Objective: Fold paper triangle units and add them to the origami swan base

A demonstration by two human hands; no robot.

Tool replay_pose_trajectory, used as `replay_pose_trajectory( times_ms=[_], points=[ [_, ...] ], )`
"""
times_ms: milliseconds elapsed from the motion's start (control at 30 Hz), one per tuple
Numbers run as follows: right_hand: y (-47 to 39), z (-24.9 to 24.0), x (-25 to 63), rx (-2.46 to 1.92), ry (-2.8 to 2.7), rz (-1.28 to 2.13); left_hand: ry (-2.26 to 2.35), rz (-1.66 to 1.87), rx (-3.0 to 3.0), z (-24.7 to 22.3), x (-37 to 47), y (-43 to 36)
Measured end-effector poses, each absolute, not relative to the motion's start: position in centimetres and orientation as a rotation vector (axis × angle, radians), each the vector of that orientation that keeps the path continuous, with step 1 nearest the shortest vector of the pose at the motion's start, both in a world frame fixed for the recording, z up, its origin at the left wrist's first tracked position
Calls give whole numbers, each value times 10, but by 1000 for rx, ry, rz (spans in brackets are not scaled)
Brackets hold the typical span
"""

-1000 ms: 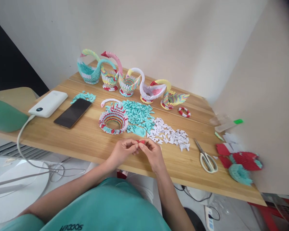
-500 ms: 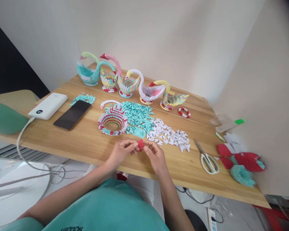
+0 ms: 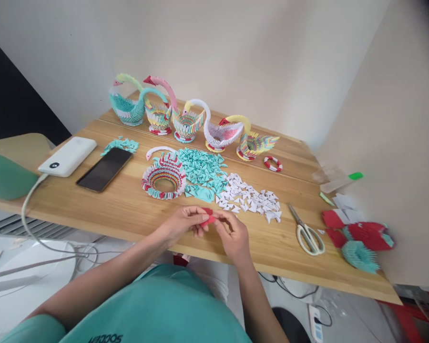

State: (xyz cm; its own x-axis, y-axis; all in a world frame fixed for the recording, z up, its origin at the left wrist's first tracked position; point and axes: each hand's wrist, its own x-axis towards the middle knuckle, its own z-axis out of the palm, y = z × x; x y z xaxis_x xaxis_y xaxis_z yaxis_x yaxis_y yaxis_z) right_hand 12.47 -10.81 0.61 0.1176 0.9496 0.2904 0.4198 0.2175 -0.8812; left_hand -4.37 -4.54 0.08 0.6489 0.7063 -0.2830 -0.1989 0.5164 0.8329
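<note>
A small piece of red paper is held between my two hands near the table's front edge. My left hand pinches it from the left, and the fingertips of my right hand grip its right side. Just beyond my left hand sits a round multicoloured paper basket with a white curved neck behind it. Past my hands lie a pile of teal folded pieces and a pile of white folded triangles.
Several paper swans line the back of the wooden table. A phone and white power bank are at left. Scissors, a red-white ring, red paper and a teal spiky piece lie at right.
The red paper has tilted and shows a different shape between my fingers. Both hands remain close together, and the camera view has shifted slightly.
</note>
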Motion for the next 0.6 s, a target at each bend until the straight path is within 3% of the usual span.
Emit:
replay_pose_trajectory(
  times_ms=[267,600],
  points=[
    [-109,-8,120,-1225,-939,1197,706,637,872,0,-37,-47],
    [-106,-9,118,-1165,-946,1241,717,653,872,8,-35,-50]
  ],
)
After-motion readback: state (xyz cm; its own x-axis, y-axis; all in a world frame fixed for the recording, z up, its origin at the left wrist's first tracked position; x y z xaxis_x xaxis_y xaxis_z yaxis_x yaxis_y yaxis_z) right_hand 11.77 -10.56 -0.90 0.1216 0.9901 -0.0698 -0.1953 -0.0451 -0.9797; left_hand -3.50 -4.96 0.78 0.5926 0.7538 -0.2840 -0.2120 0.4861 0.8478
